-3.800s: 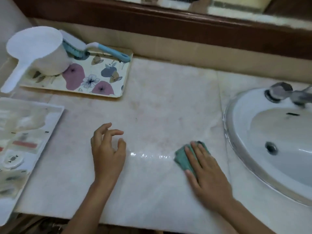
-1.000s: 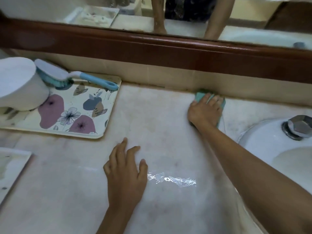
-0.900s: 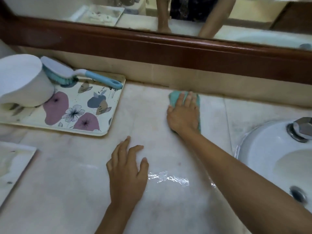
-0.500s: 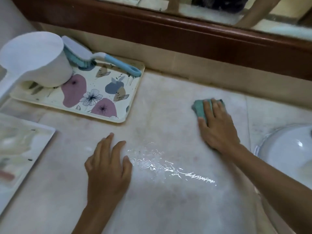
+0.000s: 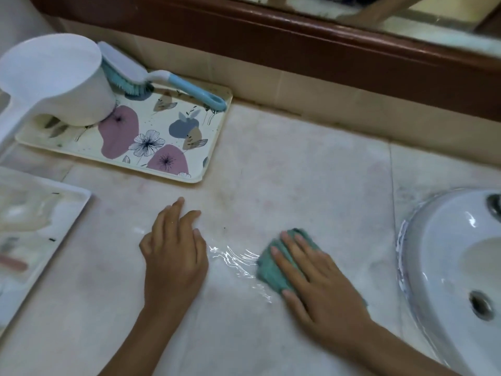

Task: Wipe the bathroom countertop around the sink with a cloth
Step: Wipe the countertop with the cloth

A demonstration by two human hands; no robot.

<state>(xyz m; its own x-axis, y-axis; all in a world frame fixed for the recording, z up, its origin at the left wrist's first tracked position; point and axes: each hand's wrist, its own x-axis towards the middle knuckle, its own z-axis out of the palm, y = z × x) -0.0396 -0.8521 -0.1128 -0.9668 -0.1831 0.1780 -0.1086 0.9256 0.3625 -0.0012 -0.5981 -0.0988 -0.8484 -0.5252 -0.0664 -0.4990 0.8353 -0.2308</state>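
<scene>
A pale marble countertop stretches from the left trays to the white sink at the right. My right hand lies flat on a folded teal cloth, pressing it onto the counter just left of the sink. Most of the cloth is under my palm and fingers. My left hand rests on the counter to the cloth's left, fingers slightly spread, holding nothing. A wet, shiny streak lies between the two hands.
A floral tray at the back left carries a white scoop and a blue-handled scrub brush. A white tray with toiletries sits at the left edge. The beige backsplash and brown mirror frame run along the back.
My right hand has pulled the cloth from the back of the counter, near the backsplash, toward the front, left of the sink. My left hand has stayed planted on the counter.
</scene>
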